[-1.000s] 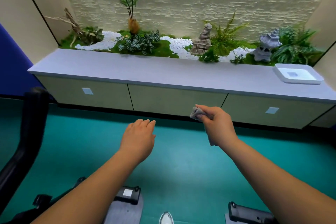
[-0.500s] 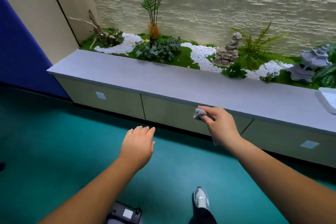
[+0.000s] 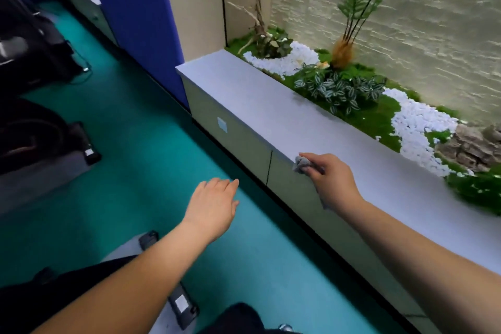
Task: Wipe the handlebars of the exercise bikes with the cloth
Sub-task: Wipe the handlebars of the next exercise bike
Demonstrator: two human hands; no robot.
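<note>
Head view: the right hand [image 3: 332, 180] is raised in front of the bench [image 3: 271, 114], over its front edge, with the fingers [image 3: 311, 157] curled and pinching a crumpled grey cloth [image 3: 301, 164]; a tail of the cloth hangs below the wrist. The left hand [image 3: 211, 207] is held palm down over the teal floor [image 3: 141, 144], fingers extended and lying close together, gripping nothing. Dark exercise bike parts [image 3: 29, 130] stand at the left edge of the floor, well apart from both hands, and a grey base foot [image 3: 181, 304] lies near the lower edge. No handlebar can be made out. Behind the bench's back edge runs a bed of plants [image 3: 339, 87] and white pebbles [image 3: 417, 122].
</note>
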